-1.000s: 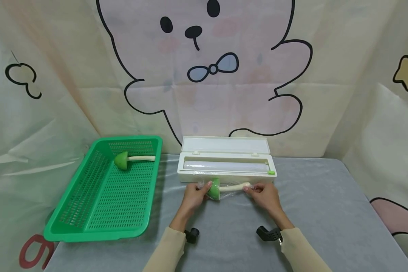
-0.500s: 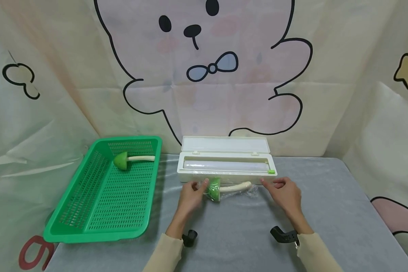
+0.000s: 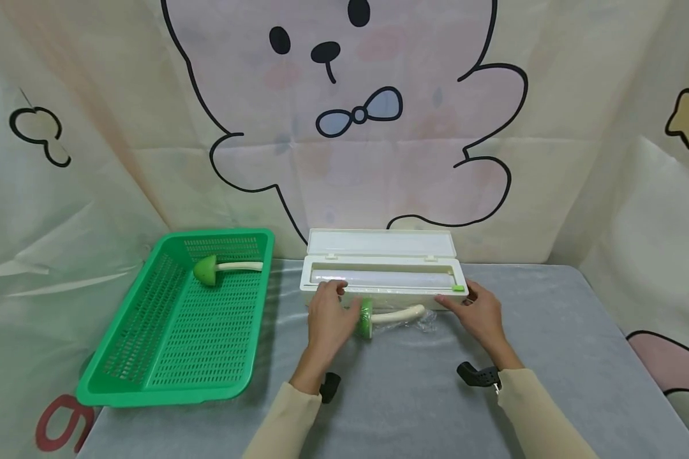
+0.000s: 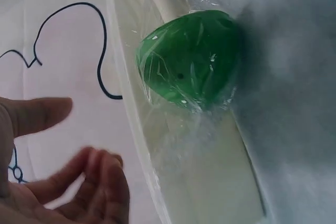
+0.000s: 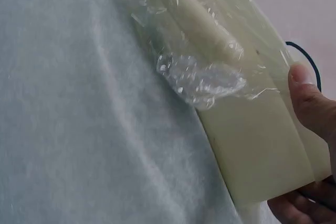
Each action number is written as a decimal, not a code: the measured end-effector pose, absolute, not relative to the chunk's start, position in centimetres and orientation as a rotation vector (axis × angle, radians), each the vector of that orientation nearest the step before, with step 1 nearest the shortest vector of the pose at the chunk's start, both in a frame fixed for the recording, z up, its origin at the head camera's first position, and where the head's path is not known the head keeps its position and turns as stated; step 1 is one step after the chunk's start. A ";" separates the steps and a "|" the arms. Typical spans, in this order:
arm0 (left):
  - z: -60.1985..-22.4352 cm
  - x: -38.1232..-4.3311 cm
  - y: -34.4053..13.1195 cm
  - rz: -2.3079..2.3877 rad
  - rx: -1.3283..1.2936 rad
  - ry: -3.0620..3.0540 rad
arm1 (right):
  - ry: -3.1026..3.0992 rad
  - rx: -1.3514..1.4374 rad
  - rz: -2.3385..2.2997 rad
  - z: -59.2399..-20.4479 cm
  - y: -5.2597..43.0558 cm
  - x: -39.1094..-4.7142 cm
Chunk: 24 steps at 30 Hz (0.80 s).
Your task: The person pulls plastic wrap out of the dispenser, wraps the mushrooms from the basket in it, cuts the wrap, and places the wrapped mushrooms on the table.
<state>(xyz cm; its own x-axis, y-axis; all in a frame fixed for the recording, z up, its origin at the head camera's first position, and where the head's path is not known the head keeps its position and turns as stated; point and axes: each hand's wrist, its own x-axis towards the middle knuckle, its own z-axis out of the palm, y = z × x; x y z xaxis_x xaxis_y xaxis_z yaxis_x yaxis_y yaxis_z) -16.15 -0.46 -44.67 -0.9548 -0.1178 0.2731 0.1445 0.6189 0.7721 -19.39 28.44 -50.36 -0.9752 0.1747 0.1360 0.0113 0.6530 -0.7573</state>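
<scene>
A cling film dispenser (image 3: 402, 297) lies on the table with its white lid (image 3: 380, 243) raised. My right hand (image 3: 481, 319) grips its right end, the thumb on the near upper edge and the fingers round the end. Against the front of the box is a mushroom-shaped thing with a green cap (image 4: 191, 59) and a pale stem (image 3: 399, 315), wrapped in clear film (image 5: 205, 80). The film runs up over the box edge. My left hand (image 3: 328, 325) is over the left part of the box, beside the cap, fingers loosely bent with nothing between them.
A green perforated basket (image 3: 149, 400) stands at the left with another green-capped mushroom shape (image 3: 205, 271) inside. A green slider (image 3: 458, 289) sits on the dispenser's right front edge. Grey cloth (image 3: 551, 357) covers the table, and a printed curtain (image 3: 356, 172) hangs behind.
My right hand has let go of the film at the stem's end, moved right and taken hold of the dispenser's end. My left hand has released the film by the cap and risen over the box.
</scene>
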 end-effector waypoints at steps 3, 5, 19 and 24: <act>-44.4 -17.7 0.9 -1.310 -0.213 -2.554 | -2.628 -0.122 1.155 -50.6 28.6 -19.5; -44.3 -18.7 2.0 -1.347 -0.322 -2.574 | -2.611 -0.090 1.121 -50.7 28.7 -19.6; -44.9 -23.4 9.3 -1.453 -0.596 -2.753 | -2.631 0.065 0.992 -51.0 29.1 -20.0; -45.4 -23.6 11.4 -1.414 -0.628 -2.777 | -2.618 0.082 0.971 -51.1 29.2 -19.9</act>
<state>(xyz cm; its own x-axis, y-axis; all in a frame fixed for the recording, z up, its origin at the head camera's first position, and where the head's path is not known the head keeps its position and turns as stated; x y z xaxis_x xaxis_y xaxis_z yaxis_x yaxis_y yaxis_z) -23.62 11.41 -45.37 -0.9213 0.3617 0.1429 0.3283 0.5265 0.7843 -19.93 29.19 -51.14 -0.9384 0.0654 0.3394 -0.1717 0.7642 -0.6217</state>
